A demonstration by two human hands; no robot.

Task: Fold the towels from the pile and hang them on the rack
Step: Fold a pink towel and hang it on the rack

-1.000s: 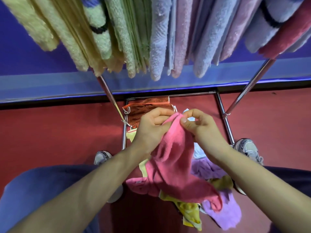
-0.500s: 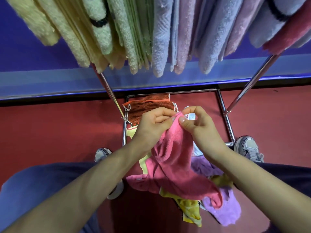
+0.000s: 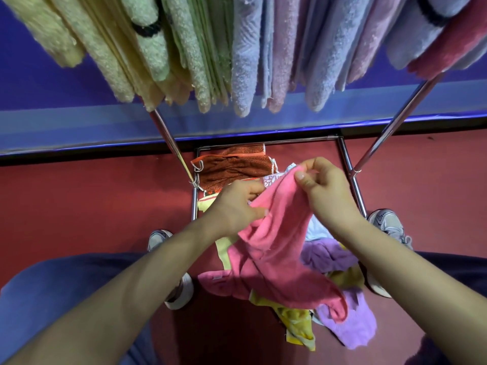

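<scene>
A pink towel [image 3: 274,248] hangs crumpled between my hands above the pile. My right hand [image 3: 324,191] pinches its upper edge between thumb and fingers. My left hand [image 3: 234,206] grips the towel's left side lower down, fingers curled into the cloth. Under it lies the pile [image 3: 340,312] of purple, yellow and pale blue towels. The rack [image 3: 347,164] is a chrome frame with slanted legs. Several folded towels [image 3: 245,48] in yellow, green, blue, lilac and pink hang from its top rail across the upper view.
A brown towel with orange trim [image 3: 232,167] lies on the rack's low frame. My two shoes [image 3: 390,225] stand on the red floor on either side of the pile. A blue wall with a dark skirting runs behind the rack.
My hands have drawn apart along the pink towel's edge: the right one moved up and right, the left one slid down and left. The view shifted slightly.
</scene>
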